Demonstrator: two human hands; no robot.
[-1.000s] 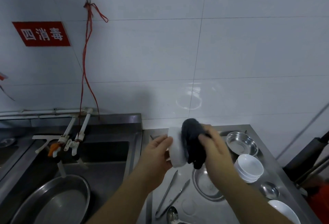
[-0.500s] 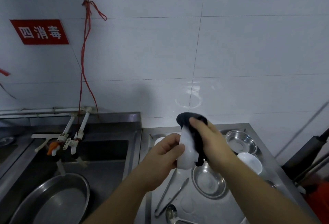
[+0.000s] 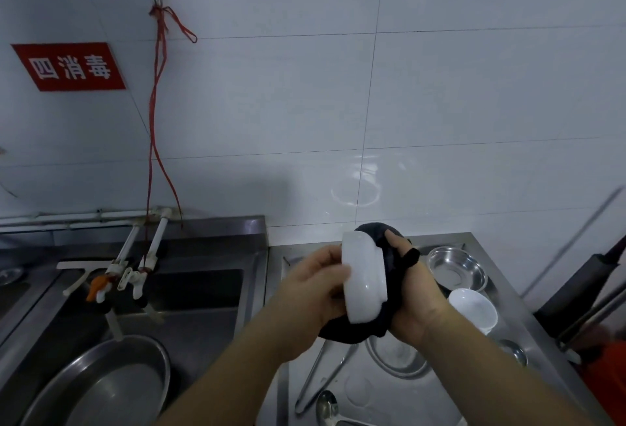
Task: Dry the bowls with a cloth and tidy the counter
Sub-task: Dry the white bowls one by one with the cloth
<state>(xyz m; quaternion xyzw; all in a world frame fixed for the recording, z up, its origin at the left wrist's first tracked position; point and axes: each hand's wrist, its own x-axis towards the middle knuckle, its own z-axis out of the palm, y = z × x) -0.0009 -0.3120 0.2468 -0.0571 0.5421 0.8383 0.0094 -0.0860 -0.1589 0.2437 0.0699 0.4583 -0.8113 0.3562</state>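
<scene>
a small white ceramic bowl (image 3: 364,281) is held on edge above the stainless steel counter (image 3: 389,395), its base facing left. the left hand (image 3: 313,297) grips its outer wall, fingers curled round it. the right hand (image 3: 411,297) clutches a dark, crumpled cloth (image 3: 389,256) against the bowl's open side. to the right on the counter sit a shallow steel dish (image 3: 455,271) and another white bowl (image 3: 474,310); metal tongs (image 3: 320,378) lie below the hands.
</scene>
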